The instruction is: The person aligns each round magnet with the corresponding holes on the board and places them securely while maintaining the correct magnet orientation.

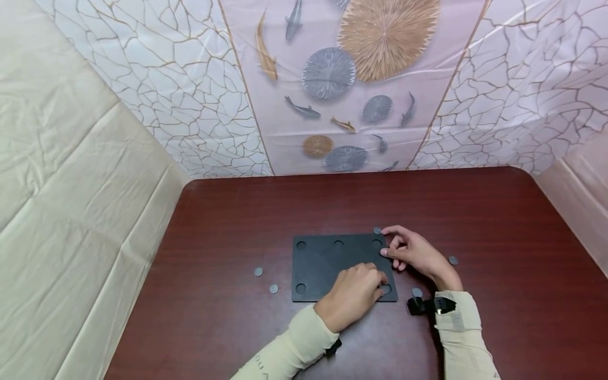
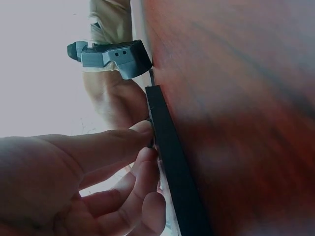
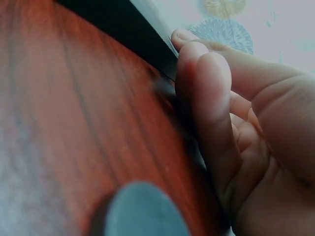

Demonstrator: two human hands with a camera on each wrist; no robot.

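A dark rectangular board with round recesses lies on the table. My left hand reaches across its front right part. Thumb and finger of this hand pinch a small grey disc, mostly hidden, close over the front right recess. At the board's right edge is my right hand, its thumb resting on the edge and its index finger stretched toward a grey disc behind the back right corner. The right wrist view shows this hand beside the board's edge.
Two grey discs, one nearer and one farther, lie left of the board. Another disc lies by the right wrist camera, and one more beyond the right wrist. A patterned cloth hangs behind the table.
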